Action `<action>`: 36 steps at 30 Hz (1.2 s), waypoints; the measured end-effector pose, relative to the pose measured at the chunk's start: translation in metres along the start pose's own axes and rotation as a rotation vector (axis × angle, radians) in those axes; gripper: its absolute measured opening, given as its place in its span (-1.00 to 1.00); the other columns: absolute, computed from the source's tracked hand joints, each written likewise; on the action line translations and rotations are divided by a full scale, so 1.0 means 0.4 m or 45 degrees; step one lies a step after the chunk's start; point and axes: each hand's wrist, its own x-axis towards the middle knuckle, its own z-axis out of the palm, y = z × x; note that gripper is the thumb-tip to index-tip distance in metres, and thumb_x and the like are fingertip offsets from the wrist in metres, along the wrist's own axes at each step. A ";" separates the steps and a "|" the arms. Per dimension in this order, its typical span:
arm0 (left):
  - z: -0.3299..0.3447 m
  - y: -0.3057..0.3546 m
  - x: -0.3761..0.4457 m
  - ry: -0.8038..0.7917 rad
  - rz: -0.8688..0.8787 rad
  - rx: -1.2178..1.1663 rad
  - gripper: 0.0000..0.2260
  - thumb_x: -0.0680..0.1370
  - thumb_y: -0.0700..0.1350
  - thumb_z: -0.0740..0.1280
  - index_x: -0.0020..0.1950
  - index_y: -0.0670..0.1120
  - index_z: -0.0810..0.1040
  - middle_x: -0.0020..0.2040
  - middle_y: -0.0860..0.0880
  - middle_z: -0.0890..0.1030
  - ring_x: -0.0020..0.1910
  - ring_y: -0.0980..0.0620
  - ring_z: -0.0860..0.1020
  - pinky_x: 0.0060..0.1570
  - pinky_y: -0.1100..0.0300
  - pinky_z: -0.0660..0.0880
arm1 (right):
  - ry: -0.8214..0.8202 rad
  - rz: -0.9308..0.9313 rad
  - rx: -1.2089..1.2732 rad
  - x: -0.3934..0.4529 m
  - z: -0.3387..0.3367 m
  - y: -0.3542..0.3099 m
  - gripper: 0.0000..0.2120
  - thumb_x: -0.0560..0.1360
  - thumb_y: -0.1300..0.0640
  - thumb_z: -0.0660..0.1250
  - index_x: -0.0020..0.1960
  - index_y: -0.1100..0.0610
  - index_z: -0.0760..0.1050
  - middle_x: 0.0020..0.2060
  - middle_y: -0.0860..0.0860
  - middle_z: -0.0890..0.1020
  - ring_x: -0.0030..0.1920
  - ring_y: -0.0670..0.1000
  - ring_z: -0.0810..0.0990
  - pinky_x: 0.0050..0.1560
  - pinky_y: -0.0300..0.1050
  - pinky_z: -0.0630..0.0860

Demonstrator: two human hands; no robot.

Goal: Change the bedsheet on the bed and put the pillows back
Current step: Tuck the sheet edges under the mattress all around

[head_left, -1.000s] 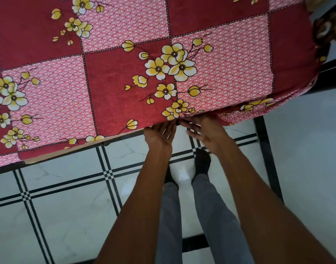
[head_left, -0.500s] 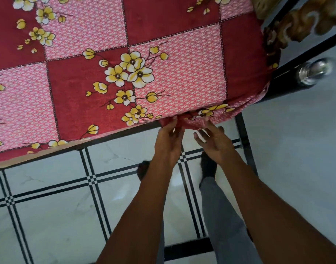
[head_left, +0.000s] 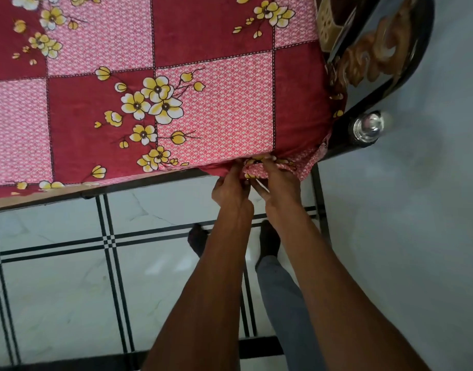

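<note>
A red and pink checked bedsheet [head_left: 214,103] with yellow flowers covers the mattress across the top of the view. Its loose edge hangs bunched at the bed's near right corner [head_left: 302,163]. My left hand [head_left: 231,188] grips that hanging fold just below the mattress edge. My right hand [head_left: 277,180] holds the same bunched cloth right beside it, fingers pressed into the fabric. No pillows are in sight.
A dark metal bed frame rail [head_left: 149,182] runs under the mattress. The black end board [head_left: 377,62] with brown scroll ornament and a chrome knob [head_left: 366,128] stands at the right. White floor tiles [head_left: 56,290] with black lines lie below; my feet are near the corner leg [head_left: 319,204].
Both hands have shifted right along the mattress edge toward the corner by the end board and closed on the hanging sheet. The view has followed rightward.
</note>
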 end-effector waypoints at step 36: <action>0.011 -0.023 0.009 0.013 0.085 0.177 -0.47 0.36 -0.15 0.65 0.26 -0.24 0.56 0.05 -0.19 0.69 -0.07 -0.12 0.71 -0.36 0.25 0.60 | 0.437 -0.112 -0.325 0.056 -0.008 -0.009 -0.64 0.32 0.01 0.61 0.04 0.06 0.59 -0.02 -0.02 0.61 0.04 0.14 0.67 0.11 0.13 0.66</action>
